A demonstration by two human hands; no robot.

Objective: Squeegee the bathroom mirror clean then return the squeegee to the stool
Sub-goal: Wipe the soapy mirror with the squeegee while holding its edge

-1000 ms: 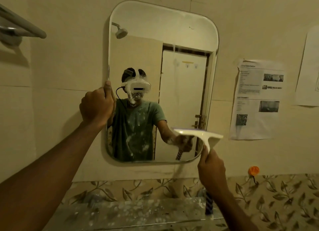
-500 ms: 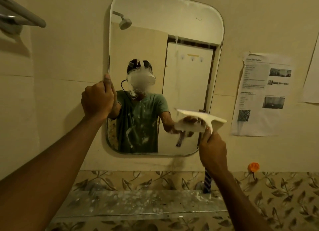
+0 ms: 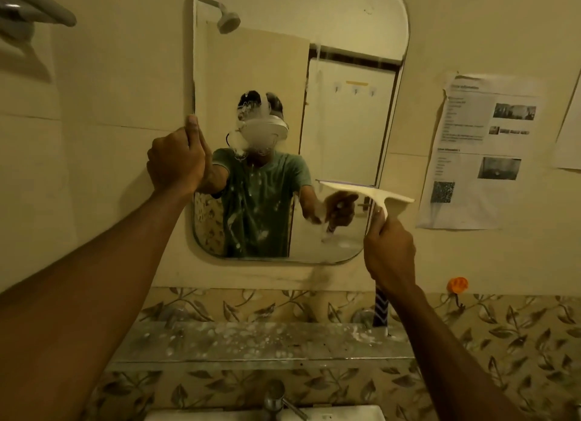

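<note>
A rounded mirror (image 3: 342,43) hangs on the cream wall, with white foam smears in its middle and lower part. My left hand (image 3: 176,159) grips the mirror's left edge. My right hand (image 3: 390,251) holds the handle of a cream squeegee (image 3: 367,194), whose blade lies level against the mirror's lower right part, its right end past the mirror edge. The handle's striped lower end (image 3: 380,309) sticks out below my hand. No stool is in view.
A glass shelf (image 3: 251,342) flecked with foam runs under the mirror. Below it are a tap (image 3: 276,398) and the sink rim (image 3: 345,412). Printed sheets (image 3: 478,150) are taped to the right wall, an orange hook (image 3: 457,285) below them. A towel rail (image 3: 34,9) is upper left.
The view has tilted down, so the mirror sits higher and the tap has appeared. The squeegee stays at the mirror's lower right; my left hand keeps its hold on the edge.
</note>
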